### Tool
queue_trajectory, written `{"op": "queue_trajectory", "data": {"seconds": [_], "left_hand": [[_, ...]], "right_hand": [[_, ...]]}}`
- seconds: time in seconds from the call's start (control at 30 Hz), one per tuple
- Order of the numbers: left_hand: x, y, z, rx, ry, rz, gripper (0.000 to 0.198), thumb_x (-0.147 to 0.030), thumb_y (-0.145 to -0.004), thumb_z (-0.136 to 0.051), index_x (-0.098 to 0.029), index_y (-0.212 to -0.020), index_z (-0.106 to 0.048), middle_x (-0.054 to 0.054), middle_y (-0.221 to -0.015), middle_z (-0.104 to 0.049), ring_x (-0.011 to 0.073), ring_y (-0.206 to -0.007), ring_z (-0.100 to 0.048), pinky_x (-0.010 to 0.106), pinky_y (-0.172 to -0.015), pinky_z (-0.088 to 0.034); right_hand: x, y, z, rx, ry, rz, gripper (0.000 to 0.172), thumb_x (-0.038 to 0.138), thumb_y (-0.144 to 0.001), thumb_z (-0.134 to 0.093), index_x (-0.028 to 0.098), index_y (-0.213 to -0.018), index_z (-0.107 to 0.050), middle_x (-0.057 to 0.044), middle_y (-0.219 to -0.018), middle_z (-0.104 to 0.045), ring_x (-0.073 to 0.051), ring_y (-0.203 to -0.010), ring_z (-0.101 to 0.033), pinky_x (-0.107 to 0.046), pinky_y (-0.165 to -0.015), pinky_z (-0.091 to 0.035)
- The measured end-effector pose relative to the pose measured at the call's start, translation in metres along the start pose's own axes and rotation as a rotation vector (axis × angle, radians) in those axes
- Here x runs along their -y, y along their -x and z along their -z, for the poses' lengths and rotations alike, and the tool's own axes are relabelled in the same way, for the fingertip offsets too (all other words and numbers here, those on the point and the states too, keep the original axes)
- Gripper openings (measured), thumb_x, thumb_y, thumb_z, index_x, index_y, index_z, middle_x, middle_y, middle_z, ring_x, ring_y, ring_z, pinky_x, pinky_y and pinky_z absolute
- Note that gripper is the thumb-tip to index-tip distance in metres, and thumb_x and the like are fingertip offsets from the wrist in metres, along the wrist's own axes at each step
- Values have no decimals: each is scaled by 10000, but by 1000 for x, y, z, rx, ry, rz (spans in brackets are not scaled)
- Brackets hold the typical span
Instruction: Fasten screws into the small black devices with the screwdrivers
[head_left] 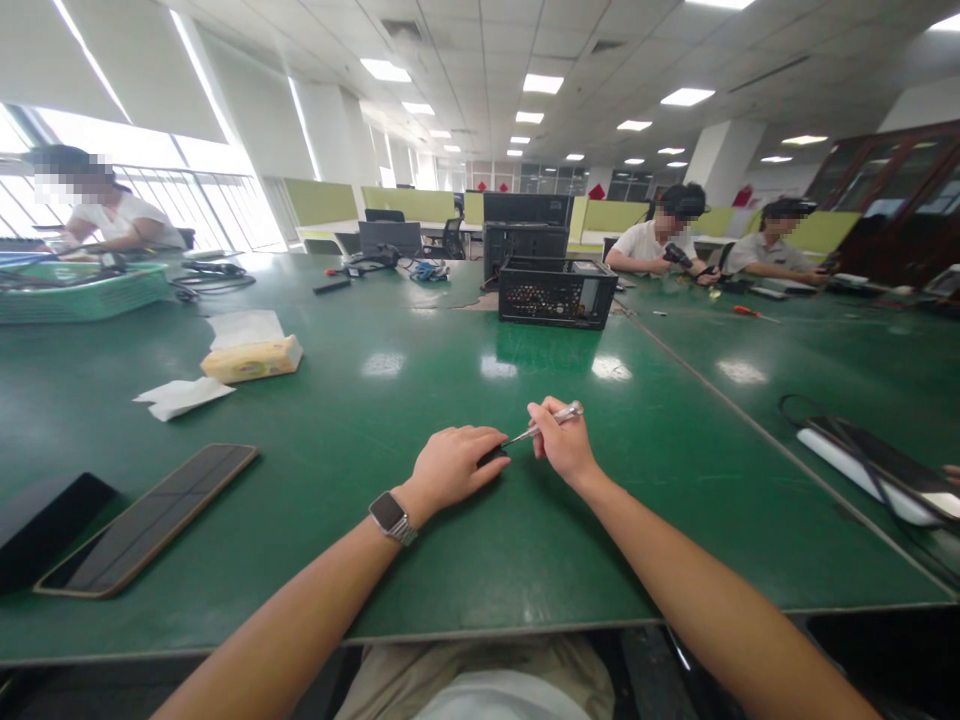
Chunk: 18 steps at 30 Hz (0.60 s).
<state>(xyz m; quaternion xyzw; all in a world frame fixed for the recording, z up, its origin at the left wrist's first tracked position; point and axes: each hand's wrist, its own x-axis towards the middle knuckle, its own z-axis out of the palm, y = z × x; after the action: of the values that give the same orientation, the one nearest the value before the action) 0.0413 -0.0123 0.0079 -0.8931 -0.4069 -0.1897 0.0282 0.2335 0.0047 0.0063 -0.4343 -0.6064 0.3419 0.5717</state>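
Observation:
My left hand, with a watch on its wrist, is closed around a small dark object and holds it down on the green table. Most of that object is hidden under the fingers, so its kind does not show. In my right hand is a slim silver screwdriver, gripped like a pen. It slants down to the left, and its thin tip reaches the dark object or lies very close to it.
At left lie a phone, a black box, a tissue pack and a loose tissue. A green basket stands behind them. Ahead is a black computer case. A cabled device lies right. Several people sit across the table.

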Motion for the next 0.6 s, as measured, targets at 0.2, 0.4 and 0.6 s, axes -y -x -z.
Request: {"op": "queue_trajectory", "data": {"seconds": [0.2, 0.4, 0.6], "left_hand": [[0, 0, 2, 0, 10, -15, 350, -461, -934, -453, -254, -1172, -605, 30, -1185, -662, 187, -1027, -638, 288, -865, -507], [0, 0, 3, 9, 13, -22, 353, -471, -940, -441, -260, -1176, -597, 19, -1192, -659, 188, -1028, -639, 296, -861, -507], [0, 0, 2, -6, 14, -37, 349, -461, -943, -440, -252, -1170, -604, 34, -1179, -663, 186, -1029, -639, 292, -871, -505]], "right_hand": [[-3, -2, -1, 1, -116, -58, 351, 446, -829, -550, 208, -581, -481, 74, -334, -438, -77, -268, -393, -190, -323, -292], [-6, -2, -1, 57, -193, -158, 349, 480, -808, -569, 206, -611, -480, 83, -357, -446, -85, -277, -432, -179, -299, -294], [-5, 1, -5, 129, -93, -127, 354, 483, -807, -581, 210, -612, -469, 89, -362, -429, -79, -286, -422, -183, -309, -282]]}}
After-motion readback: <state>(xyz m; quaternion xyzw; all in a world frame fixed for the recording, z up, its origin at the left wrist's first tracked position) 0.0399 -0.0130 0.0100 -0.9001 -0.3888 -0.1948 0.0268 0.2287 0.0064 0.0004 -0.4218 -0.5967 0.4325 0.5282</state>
